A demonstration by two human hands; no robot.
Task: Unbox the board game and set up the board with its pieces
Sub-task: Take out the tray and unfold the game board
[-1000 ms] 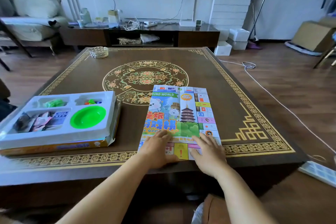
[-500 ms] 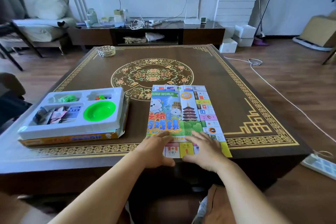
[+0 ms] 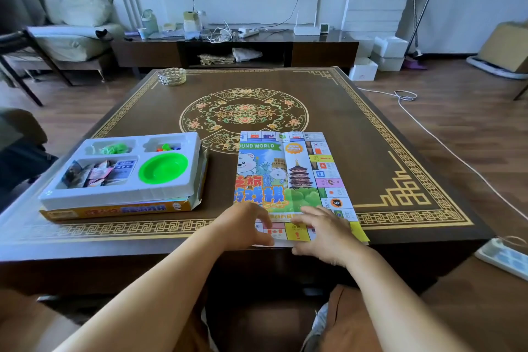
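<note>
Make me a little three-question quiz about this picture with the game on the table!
1. True or false: the folded game board lies flat on the table, to the right of the white tray.
2. What colour is the round dish in the tray?
A. red
B. green
C. blue
3. Fill the gap: the left hand and the right hand are both at the board's ____ edge, the one closest to the person.

Key: 1. true. 2. B. 3. near.
</note>
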